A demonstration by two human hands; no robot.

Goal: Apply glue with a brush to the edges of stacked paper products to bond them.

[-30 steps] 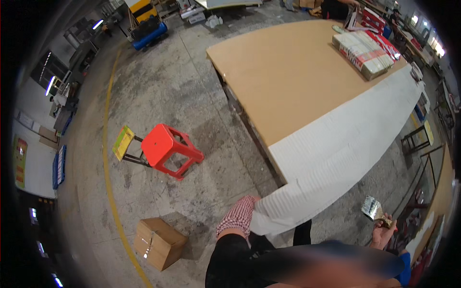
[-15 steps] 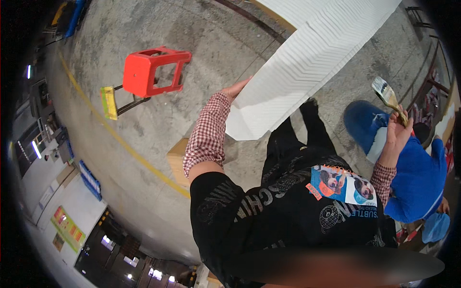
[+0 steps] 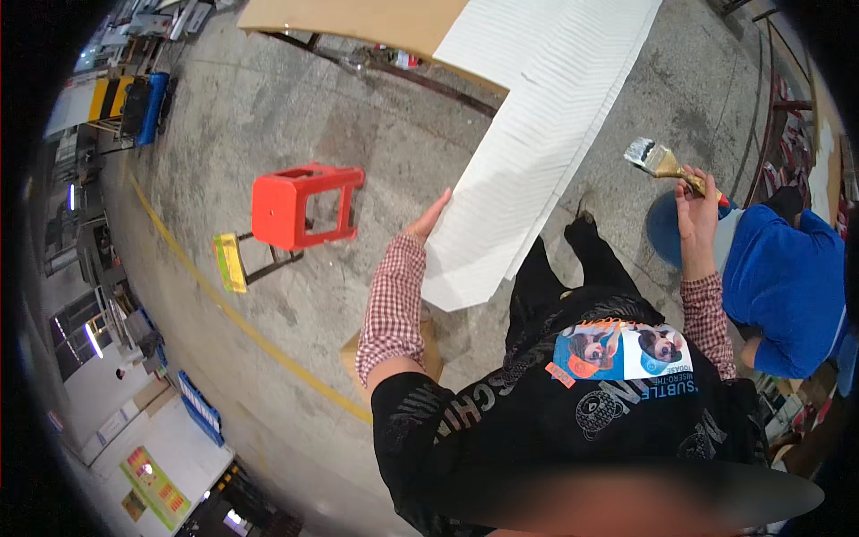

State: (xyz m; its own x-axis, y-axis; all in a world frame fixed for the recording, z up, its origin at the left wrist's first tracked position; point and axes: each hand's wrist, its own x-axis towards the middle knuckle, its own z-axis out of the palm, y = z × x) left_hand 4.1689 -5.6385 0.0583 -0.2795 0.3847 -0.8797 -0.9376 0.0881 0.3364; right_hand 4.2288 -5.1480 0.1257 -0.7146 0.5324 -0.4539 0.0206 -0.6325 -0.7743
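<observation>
A long white sheet with fine ribbed lines reaches from a tan tabletop down toward my body, its near end off the table. At its left edge is my left hand, gripping the side; part of the hand is hidden by the sheet. To the right, apart from the sheet, my right hand is closed round the handle of a flat paintbrush. The brush points left, and its bristles are coated with something whitish.
The tan table stands ahead. On the floor at left are a red plastic stool and a low dark frame with a yellow-green label. A cardboard box sits below my left forearm. A co-worker in blue is bent over at right.
My view has shifted, showing more of the table. The right hand has swung forward and left with the paintbrush, now tilted further left. The left hand stays at the sheet's edge.
</observation>
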